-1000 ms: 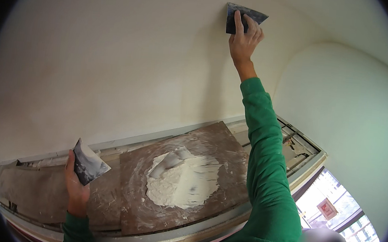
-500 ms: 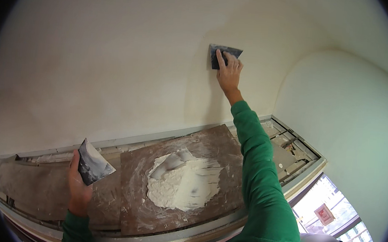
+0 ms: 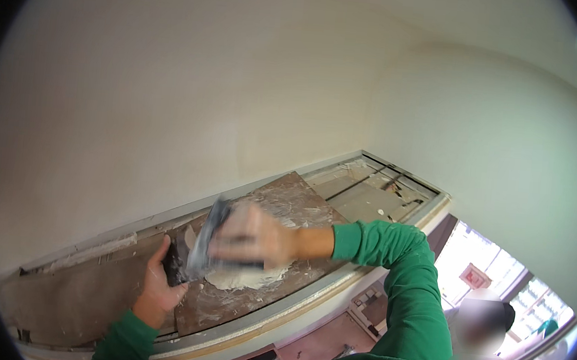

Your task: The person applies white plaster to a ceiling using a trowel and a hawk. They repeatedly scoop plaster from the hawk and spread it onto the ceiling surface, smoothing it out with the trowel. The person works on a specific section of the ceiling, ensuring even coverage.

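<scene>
My left hand (image 3: 159, 291) grips a dark putty scraper (image 3: 174, 263), thumb up along its near side. My right hand (image 3: 259, 236), smeared by motion, is closed on a second putty scraper (image 3: 207, 234) with a wide grey blade. The two blades meet or overlap just left of the putty; the blur hides whether they touch. Below the right hand, a pale heap of putty (image 3: 245, 280) lies on a brown board (image 3: 222, 315), partly covered by the hand and scraper. White smears streak the board around it.
The board rests on a long framed ledge (image 3: 334, 280) along a cream wall (image 3: 173, 87). Open frame bars and debris (image 3: 394, 187) lie at its right end. Below right are a window (image 3: 478, 251), a pink floor (image 3: 319, 340) and another person (image 3: 485, 327), blurred.
My right hand has come down from the wall with its scraper to the one in my left hand. The left hand has shifted right, and the view has turned somewhat.
</scene>
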Action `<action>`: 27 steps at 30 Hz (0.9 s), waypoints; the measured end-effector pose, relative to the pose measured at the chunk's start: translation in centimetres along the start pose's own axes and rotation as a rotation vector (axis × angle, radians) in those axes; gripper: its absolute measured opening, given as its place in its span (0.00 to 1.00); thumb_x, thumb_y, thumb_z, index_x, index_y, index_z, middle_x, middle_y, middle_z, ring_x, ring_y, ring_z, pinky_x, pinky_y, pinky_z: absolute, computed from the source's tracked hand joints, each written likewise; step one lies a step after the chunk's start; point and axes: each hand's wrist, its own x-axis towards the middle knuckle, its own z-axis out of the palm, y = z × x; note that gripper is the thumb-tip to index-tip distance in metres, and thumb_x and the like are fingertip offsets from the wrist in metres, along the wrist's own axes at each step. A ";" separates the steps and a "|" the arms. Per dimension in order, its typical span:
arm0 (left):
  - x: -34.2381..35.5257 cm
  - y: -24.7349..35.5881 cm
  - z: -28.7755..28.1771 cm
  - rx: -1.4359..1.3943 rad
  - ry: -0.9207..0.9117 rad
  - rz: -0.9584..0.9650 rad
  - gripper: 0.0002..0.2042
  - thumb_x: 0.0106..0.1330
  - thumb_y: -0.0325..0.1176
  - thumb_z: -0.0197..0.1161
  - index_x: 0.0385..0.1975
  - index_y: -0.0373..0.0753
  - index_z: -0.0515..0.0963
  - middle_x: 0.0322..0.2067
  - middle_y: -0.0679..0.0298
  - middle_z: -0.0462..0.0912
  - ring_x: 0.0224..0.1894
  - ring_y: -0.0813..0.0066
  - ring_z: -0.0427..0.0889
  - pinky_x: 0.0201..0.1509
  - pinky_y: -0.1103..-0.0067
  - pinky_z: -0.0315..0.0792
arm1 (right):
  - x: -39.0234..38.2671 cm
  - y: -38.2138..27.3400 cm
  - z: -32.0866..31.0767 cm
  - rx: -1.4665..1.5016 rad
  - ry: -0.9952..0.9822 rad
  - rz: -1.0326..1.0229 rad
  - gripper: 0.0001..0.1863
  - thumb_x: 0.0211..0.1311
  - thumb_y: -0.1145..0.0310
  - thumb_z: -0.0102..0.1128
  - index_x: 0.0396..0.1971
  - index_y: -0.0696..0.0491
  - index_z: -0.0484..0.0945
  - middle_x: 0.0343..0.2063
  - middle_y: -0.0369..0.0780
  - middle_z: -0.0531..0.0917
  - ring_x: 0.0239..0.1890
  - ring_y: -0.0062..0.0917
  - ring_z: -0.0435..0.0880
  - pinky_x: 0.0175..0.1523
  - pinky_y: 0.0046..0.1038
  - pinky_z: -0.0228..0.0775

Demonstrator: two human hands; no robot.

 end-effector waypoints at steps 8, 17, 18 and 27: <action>-2.8 -1.0 2.3 0.037 -0.196 -0.049 0.21 0.67 0.51 0.55 0.48 0.40 0.76 0.44 0.63 0.81 0.44 0.68 0.81 0.52 0.71 0.74 | -1.4 -2.5 1.1 -0.161 -0.071 -0.034 0.25 0.57 0.61 0.52 0.56 0.49 0.73 0.50 0.43 0.73 0.51 0.37 0.71 0.54 0.46 0.62; 1.6 2.8 -9.8 -0.074 0.038 0.160 0.15 0.63 0.41 0.64 0.46 0.40 0.79 0.44 0.67 0.83 0.45 0.76 0.81 0.56 0.78 0.71 | -11.2 1.3 -4.6 -0.413 -0.374 0.849 0.28 0.62 0.64 0.50 0.63 0.51 0.64 0.54 0.51 0.71 0.60 0.46 0.65 0.67 0.43 0.54; 2.1 3.1 -11.3 -0.066 0.163 0.134 0.15 0.62 0.40 0.65 0.45 0.40 0.79 0.44 0.68 0.83 0.46 0.77 0.80 0.56 0.79 0.70 | -10.2 0.7 -5.1 -0.392 -0.389 0.937 0.26 0.62 0.69 0.49 0.62 0.51 0.66 0.55 0.50 0.71 0.59 0.44 0.66 0.66 0.42 0.56; 1.7 2.6 -13.0 0.007 0.360 0.168 0.20 0.59 0.46 0.67 0.47 0.42 0.77 0.45 0.73 0.79 0.48 0.79 0.76 0.57 0.79 0.63 | -4.8 3.0 0.0 -0.067 -0.799 0.607 0.34 0.42 0.87 0.49 0.54 0.47 0.77 0.54 0.40 0.75 0.56 0.36 0.73 0.63 0.38 0.63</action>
